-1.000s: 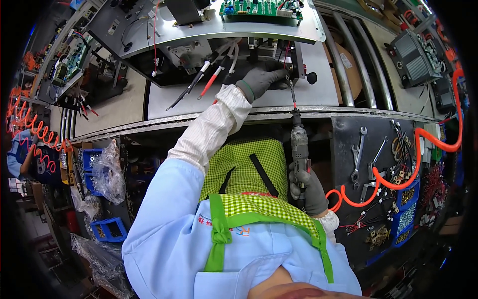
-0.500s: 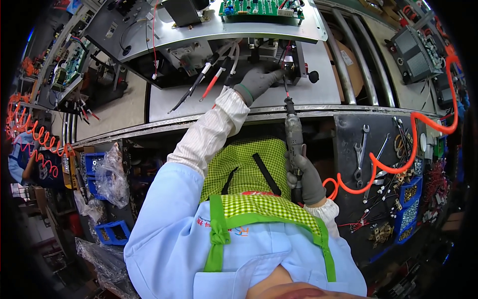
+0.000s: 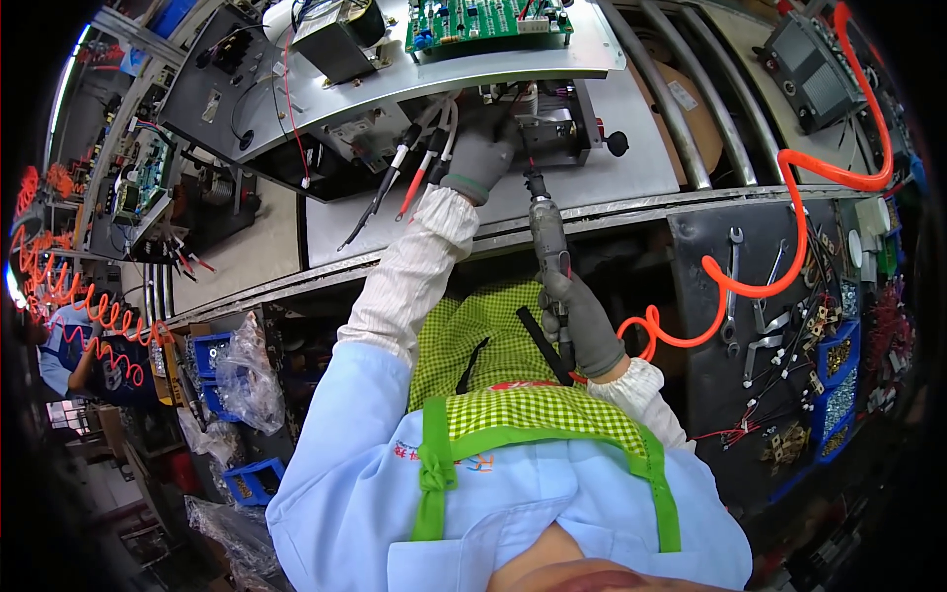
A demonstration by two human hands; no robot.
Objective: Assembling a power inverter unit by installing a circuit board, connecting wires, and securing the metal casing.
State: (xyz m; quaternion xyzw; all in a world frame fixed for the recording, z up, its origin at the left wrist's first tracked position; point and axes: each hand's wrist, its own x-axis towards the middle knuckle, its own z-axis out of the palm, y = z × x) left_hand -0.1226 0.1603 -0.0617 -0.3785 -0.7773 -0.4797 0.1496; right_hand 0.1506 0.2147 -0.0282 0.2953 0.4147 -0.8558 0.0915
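Note:
My right hand [image 3: 588,326], in a grey glove, is wrapped round the lower body of a grey air screwdriver [image 3: 548,232]. The screwdriver points away from me, and its thin bit reaches up to the open front of a metal equipment chassis [image 3: 444,84]. My left hand [image 3: 479,163], gloved too, reaches into that front beside the bit; its fingers are dark and smeared, so what they touch cannot be seen. Next to it hang thick cables [image 3: 400,158] with black, white and red sleeves. A silvery metal block [image 3: 548,135] sits inside, right of the bit.
A green circuit board [image 3: 493,25] and a transformer [image 3: 340,44] top the chassis. An orange coiled air hose [image 3: 750,288] loops across the right. Wrenches [image 3: 733,286] and blue parts bins [image 3: 838,365] lie at right. Metal rollers [image 3: 681,99] run beyond the bench edge. Another person [image 3: 74,345] is at far left.
The screwdriver and my right hand have shifted left and a little away from me. My left hand has moved left, its fingers now deeper in the chassis front. The whole view has shifted slightly.

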